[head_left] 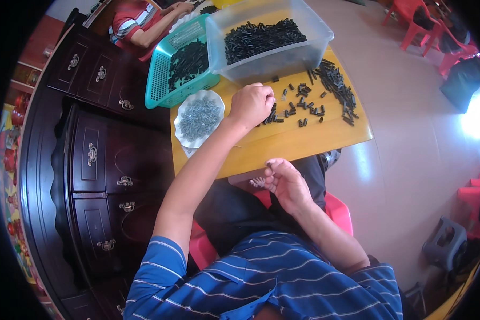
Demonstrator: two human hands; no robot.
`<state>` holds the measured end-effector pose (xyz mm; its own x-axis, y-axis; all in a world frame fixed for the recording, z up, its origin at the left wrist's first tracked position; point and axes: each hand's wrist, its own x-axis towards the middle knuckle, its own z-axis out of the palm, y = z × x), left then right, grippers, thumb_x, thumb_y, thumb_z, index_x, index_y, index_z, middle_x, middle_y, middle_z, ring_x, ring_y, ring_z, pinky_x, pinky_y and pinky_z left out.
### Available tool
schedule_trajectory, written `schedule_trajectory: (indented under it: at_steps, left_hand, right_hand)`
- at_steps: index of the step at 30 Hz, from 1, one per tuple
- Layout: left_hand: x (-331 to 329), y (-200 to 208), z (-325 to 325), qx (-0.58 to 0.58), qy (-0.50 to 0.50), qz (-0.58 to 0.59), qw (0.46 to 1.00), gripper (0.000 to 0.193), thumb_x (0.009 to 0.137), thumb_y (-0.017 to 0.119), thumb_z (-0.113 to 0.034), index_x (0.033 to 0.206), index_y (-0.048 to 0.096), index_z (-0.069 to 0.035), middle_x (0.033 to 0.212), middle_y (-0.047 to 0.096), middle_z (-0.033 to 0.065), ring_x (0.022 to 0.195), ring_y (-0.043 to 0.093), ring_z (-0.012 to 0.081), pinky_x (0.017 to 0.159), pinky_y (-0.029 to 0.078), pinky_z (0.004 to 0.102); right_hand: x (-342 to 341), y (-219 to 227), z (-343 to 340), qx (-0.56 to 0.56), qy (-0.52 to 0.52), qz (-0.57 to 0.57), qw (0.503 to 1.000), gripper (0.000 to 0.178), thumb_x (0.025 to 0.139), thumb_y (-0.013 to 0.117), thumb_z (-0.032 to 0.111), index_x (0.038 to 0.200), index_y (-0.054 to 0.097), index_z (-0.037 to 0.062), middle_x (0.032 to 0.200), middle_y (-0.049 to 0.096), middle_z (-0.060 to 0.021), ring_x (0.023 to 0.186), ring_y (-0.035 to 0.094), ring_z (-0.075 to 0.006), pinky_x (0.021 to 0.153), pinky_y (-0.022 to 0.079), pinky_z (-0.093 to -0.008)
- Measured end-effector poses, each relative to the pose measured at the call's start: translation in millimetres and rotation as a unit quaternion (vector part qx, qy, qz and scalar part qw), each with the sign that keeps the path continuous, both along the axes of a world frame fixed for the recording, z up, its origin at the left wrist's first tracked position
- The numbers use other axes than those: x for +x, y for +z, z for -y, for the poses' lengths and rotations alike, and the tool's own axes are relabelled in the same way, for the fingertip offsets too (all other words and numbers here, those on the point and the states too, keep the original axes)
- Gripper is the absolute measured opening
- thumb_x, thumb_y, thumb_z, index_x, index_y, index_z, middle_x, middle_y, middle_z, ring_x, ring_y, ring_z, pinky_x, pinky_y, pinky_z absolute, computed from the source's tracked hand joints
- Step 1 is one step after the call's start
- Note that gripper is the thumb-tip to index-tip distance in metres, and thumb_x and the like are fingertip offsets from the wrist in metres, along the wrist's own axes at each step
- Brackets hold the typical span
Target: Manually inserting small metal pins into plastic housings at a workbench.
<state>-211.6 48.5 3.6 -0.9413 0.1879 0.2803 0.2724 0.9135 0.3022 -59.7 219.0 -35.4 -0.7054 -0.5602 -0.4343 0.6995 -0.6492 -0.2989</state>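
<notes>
With twelve o'clock set straight ahead of the wearer and the clock centred on the yellow table (314, 136), the left hand (252, 104) is held close to the middle, over the tabletop. Its fingers are curled and bunched together; whether anything is gripped by them cannot be told, since the fingertips are hidden. Some of the scattered short black pieces (304, 89) are partly covered by that hand, and the rest are spread loosely toward three o'clock. The right hand (289, 184) is held between five and six o'clock, just off the near table edge and above the lap; by its thumb and fingers a small dark piece (270, 165) is pinched.

At nine o'clock, just beside the left wrist, a white scalloped plate (195, 144) is set, heaped with small clear pieces (200, 118). At ten o'clock a teal basket (157, 88) is placed, partly filled with black pieces. At twelve a translucent tub (304, 61) is stood, in which more black pieces are piled. Between two and three, long black strips (336, 88) are gathered in a heap near the table's edge. Beyond the basket, toward ten, a co-worker in a red shirt (138, 18) is partly seen.
</notes>
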Motion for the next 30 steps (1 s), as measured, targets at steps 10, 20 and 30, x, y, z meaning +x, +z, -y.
schedule_trajectory:
  at_steps: [10,20,30]
  left_hand:
    - [-30,0,-21,-0.091,0.062,0.127,0.986,0.012,0.08,0.073,-0.022,0.078,0.076,-0.011,0.082,0.074,0.0146,0.081,0.072,0.034,0.075,0.058,0.0454]
    - [-39,-12,-20,-0.176,0.014,0.094,0.98,0.011,0.079,0.066,-0.019,0.077,0.074,-0.01,0.08,0.073,0.0129,0.078,0.071,0.0328,0.074,0.057,0.0464]
    - [49,32,-1,0.401,0.001,0.172,0.9,0.013,0.094,0.067,-0.014,0.091,0.069,-0.002,0.076,0.064,-0.0046,0.067,0.056,0.0028,0.061,0.046,0.0199]
  right_hand:
    - [-1,-6,-1,-0.025,0.003,0.002,1.0,0.011,0.099,0.059,0.012,0.106,0.065,0.0056,0.087,0.069,-0.0035,0.072,0.065,-0.0099,0.071,0.055,-0.0242]
    - [-2,-6,-2,-0.024,0.002,0.0,1.0,0.011,0.1,0.059,0.013,0.107,0.065,0.006,0.088,0.069,-0.0032,0.072,0.065,-0.0092,0.071,0.055,-0.0236]
    - [-1,-9,-2,-0.058,-0.028,-0.007,0.998,0.016,0.102,0.06,0.014,0.116,0.065,0.0064,0.092,0.069,-0.0023,0.076,0.067,-0.0101,0.073,0.056,-0.024]
